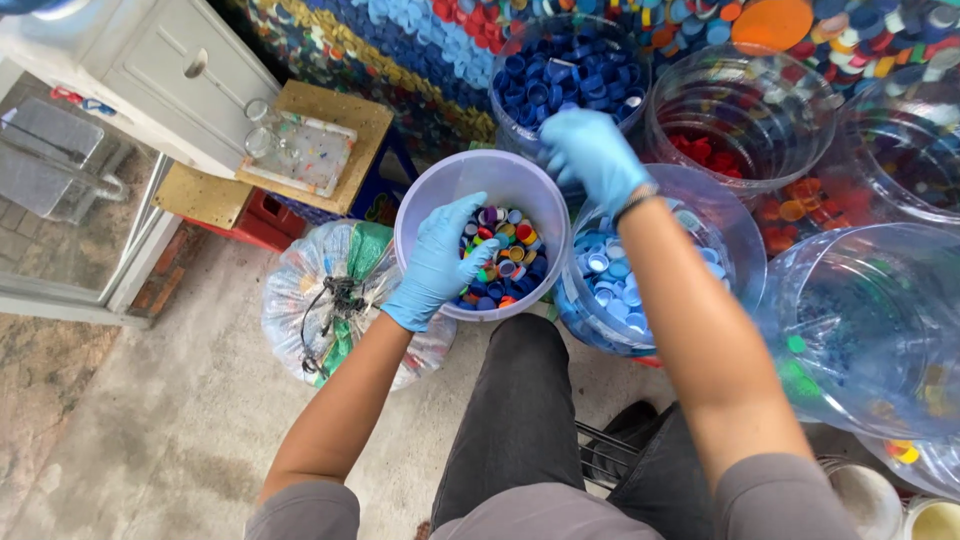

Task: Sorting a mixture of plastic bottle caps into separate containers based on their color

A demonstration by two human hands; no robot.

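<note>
A pale lilac bucket point(440, 190) rests on my knee, holding several mixed-colour bottle caps point(505, 255). My left hand point(440, 262), in a blue glove, reaches into the bucket with fingers spread over the caps. My right hand point(592, 152), also gloved in blue, hovers at the bucket's far right rim, fingers curled downward; whether it holds a cap I cannot tell. Just beyond it stands a clear jar of dark blue caps point(560, 75). Under my right forearm is a clear jar of light blue caps point(610, 285).
Clear jars stand to the right: one with red caps point(715, 150), one with orange caps point(800, 210), one nearly bare point(860, 320). A tied plastic bag of caps point(320, 300) lies on the concrete floor at left. A wooden board with a tray point(300, 150) sits behind.
</note>
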